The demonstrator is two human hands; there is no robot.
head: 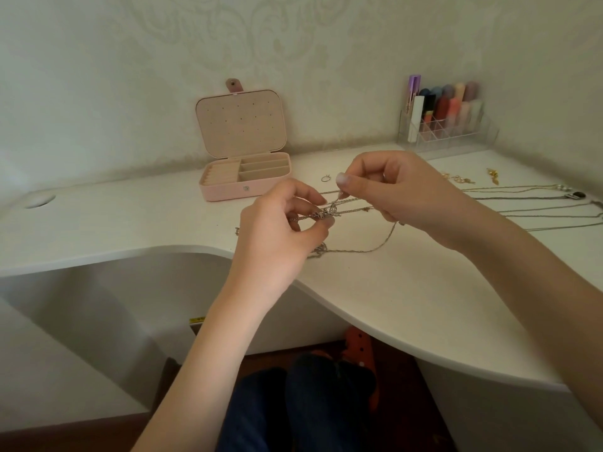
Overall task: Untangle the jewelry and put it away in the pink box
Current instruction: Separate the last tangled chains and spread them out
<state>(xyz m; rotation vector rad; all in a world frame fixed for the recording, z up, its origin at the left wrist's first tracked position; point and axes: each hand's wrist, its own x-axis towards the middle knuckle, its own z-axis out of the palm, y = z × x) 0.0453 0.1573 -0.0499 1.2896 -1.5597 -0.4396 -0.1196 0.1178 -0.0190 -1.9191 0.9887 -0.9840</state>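
Nearest, the left hand pinches the knot of tangled chains just above the bench; the right hand pinches one strand at the knot. The chains run left to right toward their pendants. The pink box stands open and looks empty, so untangling is unfinished and nothing appears stored.

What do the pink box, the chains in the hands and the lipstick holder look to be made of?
Pink box: looks like smooth faux leather outside, with a matte beige, suede-like lining; I can't be sure.
Tangled chains: thin silvery metal, by their glint.
Lipstick holder: clear, glossy plastic or acrylic, since its dividers show through.
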